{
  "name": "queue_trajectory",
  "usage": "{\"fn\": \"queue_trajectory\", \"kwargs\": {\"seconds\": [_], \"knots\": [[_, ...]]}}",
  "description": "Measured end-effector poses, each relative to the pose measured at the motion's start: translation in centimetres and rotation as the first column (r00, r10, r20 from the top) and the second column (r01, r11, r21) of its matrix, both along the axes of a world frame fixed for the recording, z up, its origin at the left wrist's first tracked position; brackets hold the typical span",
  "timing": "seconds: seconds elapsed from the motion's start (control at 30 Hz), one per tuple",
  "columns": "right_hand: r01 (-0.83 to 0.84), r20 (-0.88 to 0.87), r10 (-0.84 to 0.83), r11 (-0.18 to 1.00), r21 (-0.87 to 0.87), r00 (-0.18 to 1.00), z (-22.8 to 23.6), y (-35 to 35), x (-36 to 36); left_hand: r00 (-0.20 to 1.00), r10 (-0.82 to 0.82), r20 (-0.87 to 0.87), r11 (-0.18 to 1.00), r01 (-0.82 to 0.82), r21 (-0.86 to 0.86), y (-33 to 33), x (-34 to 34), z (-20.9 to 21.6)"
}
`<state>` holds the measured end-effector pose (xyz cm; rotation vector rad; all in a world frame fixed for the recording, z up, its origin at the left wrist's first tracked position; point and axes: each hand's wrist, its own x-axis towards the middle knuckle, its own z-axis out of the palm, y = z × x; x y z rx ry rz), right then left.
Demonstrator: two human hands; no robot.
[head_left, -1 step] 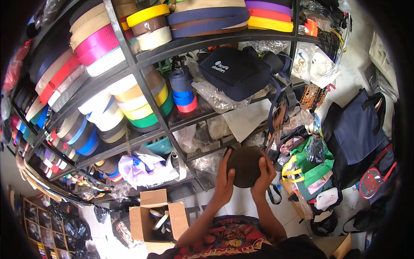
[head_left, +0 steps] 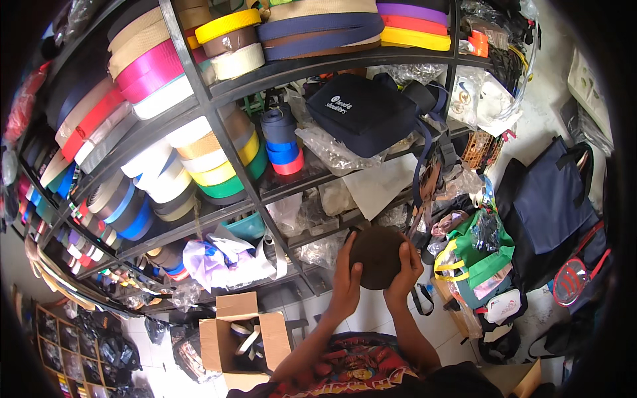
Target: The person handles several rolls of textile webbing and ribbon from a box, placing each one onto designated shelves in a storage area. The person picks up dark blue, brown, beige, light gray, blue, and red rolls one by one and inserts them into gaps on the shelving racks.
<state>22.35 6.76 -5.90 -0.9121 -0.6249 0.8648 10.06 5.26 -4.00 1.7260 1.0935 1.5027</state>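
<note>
Between my two hands is a round, flat-faced dark brown roll (head_left: 375, 259), most likely wound webbing, held up in front of the shelving. My left hand (head_left: 344, 284) grips its left edge, the thumb lying along the near side. On the opposite edge, my right hand (head_left: 404, 273) is closed round the rim with its thumb toward the face. The roll's underside and the fingertips behind it are hidden. Black shelving (head_left: 229, 136) beyond holds several webbing rolls in many colours, including a blue roll (head_left: 283, 152) and a yellow roll (head_left: 229, 24).
An open cardboard box (head_left: 275, 331) with a few rolls inside stands on the tiled floor, lower left. A black bag (head_left: 361, 113) lies on a shelf. To the right are a green bag (head_left: 494, 249), a dark blue bag (head_left: 551, 199) and a red-edged racket-shaped item (head_left: 570, 282).
</note>
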Motion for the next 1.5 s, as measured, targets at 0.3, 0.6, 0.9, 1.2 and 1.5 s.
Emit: {"fn": "queue_trajectory", "kwargs": {"seconds": [0.3,0.6,0.9,1.2,1.5], "knots": [[-0.482,0.363,0.438,0.875,0.037,0.822,6.5,0.1,2.8,0.977,-0.215,0.01,0.964,0.214,-0.158,0.6,-3.1,4.1],[-0.021,0.223,-0.003,0.994,0.108,0.975,4.0,1.3,-1.5,0.979,0.195,0.062,0.946,-0.171,-0.274,0.3,-1.2,2.3],[0.069,0.277,-0.094,0.993,0.1,0.956,4.3,-0.5,-2.0,0.99,0.138,0.003,0.95,-0.132,-0.281,-0.6,-2.2,2.0],[-0.313,0.231,0.304,0.95,0.0,0.924,4.3,0.3,-0.6,0.982,0.133,0.136,0.974,-0.104,-0.201,0.7,-3.9,2.2],[-0.345,0.166,0.348,0.937,-0.05,0.923,3.5,1.7,-1.9,0.957,0.228,0.177,0.934,-0.164,-0.316,-0.2,-3.8,1.0]]}}
